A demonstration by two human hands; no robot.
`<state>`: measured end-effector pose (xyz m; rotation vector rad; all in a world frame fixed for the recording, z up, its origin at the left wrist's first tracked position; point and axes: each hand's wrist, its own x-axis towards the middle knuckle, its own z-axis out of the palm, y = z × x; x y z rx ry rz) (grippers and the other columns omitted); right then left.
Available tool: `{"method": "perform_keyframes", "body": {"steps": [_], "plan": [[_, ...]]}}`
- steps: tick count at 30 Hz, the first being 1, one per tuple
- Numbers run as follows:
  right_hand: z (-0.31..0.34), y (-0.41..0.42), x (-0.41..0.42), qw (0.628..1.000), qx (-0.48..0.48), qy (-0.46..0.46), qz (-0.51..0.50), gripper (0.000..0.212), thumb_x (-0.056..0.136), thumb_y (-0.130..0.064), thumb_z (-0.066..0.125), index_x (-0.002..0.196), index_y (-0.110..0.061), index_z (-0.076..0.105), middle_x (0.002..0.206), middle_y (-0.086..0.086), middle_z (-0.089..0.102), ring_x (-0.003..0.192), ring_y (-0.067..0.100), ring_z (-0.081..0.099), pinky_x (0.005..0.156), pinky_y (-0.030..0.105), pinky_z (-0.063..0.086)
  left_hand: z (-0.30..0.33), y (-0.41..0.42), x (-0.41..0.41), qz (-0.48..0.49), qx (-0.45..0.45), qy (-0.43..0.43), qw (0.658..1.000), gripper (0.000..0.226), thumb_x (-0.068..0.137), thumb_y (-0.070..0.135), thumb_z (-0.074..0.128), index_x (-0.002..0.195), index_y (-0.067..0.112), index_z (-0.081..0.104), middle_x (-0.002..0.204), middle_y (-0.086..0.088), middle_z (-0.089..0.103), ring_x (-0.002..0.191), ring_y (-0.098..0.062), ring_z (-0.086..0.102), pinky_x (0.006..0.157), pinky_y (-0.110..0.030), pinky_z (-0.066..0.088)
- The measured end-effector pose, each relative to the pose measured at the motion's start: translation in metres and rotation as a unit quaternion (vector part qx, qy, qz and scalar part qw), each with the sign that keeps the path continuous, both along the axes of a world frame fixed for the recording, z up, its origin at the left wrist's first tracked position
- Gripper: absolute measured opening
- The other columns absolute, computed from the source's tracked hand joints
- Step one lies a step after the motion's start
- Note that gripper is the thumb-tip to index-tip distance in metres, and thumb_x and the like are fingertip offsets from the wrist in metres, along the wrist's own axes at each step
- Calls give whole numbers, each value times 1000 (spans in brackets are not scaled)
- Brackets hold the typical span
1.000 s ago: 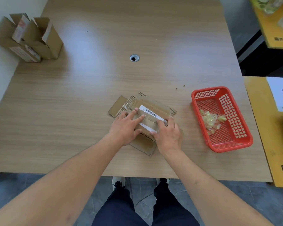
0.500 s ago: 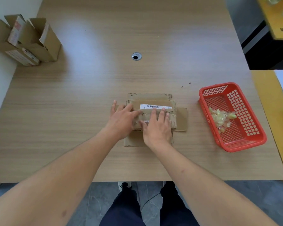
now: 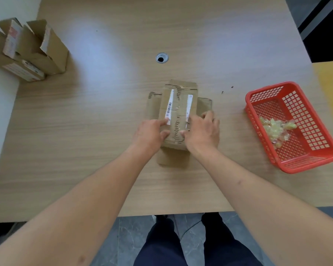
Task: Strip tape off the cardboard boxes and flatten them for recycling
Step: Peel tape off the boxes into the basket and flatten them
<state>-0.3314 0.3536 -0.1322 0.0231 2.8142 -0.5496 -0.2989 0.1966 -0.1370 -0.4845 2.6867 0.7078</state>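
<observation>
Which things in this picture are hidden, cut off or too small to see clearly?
Head view only:
- Flattened box: near part covered by left hand and right hand.
- Barcode label: print too small to read.
- Upright boxes: cut off by the left edge.
- Tape scraps in red basket: blurred together, count unclear.

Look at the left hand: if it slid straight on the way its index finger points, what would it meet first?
The left hand points up and right across the flattened box. Its fingertip already touches the barcode label, so the label comes first, then probably the torn middle seam.
</observation>
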Motion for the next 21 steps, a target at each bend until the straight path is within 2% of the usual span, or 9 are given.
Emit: {"method": "perform_keyframes", "body": {"steps": [2, 4, 7, 8, 10, 12, 14, 17, 21], "plan": [[-8, 6, 5, 995, -94, -33, -23, 56, 86, -31, 82, 136, -34, 58, 126, 1, 54, 119, 28, 55, 98, 37, 48, 1, 8, 3, 64, 24, 3, 998, 35, 96, 33, 66, 131, 27, 69, 113, -4, 73, 102, -27, 69, 94, -36, 54], [-18, 15, 4, 982, -174, -64, -28, 72, 86, -22, 83, 148, -36, 50, 138, -4, 61, 126, 21, 57, 107, 37, 46, 4, 12, 1, 103, 36, -2, 994, 23, 95, 27, 66, 114, 20, 76, 105, -4, 74, 91, -27, 72, 86, -37, 58], [-29, 29, -4, 965, -250, -81, -19, 71, 86, -15, 82, 147, -38, 53, 142, -9, 62, 131, 12, 56, 116, 32, 40, 15, 12, -4, 0, -74, -6, 997, 15, 92, 29, 71, 96, 14, 72, 93, -5, 68, 88, -28, 66, 72, -36, 53], [-33, 33, -9, 957, -275, -92, -4, 69, 86, -11, 80, 145, -37, 56, 141, -12, 62, 132, 9, 56, 117, 28, 39, 18, 11, -6, -52, -121, 12, 991, 23, 91, 33, 74, 104, 15, 68, 99, -7, 65, 94, -28, 63, 73, -38, 49], [-37, 39, -17, 940, -313, -127, 42, 63, 89, -3, 75, 142, -33, 60, 140, -14, 61, 131, 5, 55, 117, 23, 37, 18, 8, -11, -141, -171, 45, 974, 59, 85, 44, 79, 136, 25, 55, 136, -19, 48, 127, -37, 45, 101, -45, 44], [-39, 43, -22, 936, -313, -137, 79, 59, 90, -3, 74, 139, -33, 63, 136, -12, 63, 129, 8, 57, 117, 29, 39, 15, 4, -16, -225, -136, 23, 965, 88, 83, 56, 75, 156, 40, 29, 165, -20, 7, 153, -41, 5, 124, -53, 15], [-43, 47, -21, 955, -274, -57, 94, 47, 86, -14, 80, 128, -32, 71, 126, -8, 67, 119, 15, 61, 107, 37, 48, 6, 4, -19, -285, -85, -49, 953, 93, 88, 64, 64, 160, 47, 6, 169, -5, -14, 155, -35, -15, 126, -54, 2], [-41, 55, -6, 976, -181, 106, 53, 16, 83, -30, 83, 97, -25, 78, 100, -6, 59, 95, 19, 59, 77, 36, 52, -11, 2, -15, -286, -98, -76, 950, 86, 91, 75, 46, 154, 56, -10, 165, 5, -29, 153, -31, -24, 126, -52, -2], [-41, 58, 9, 969, -194, 131, 84, 14, 88, -24, 79, 97, -13, 80, 95, 2, 60, 82, 23, 62, 73, 41, 56, -21, 9, -6, -250, -139, -67, 956, 79, 93, 80, 28, 149, 58, -23, 162, 4, -37, 151, -33, -28, 125, -50, -6]]}}
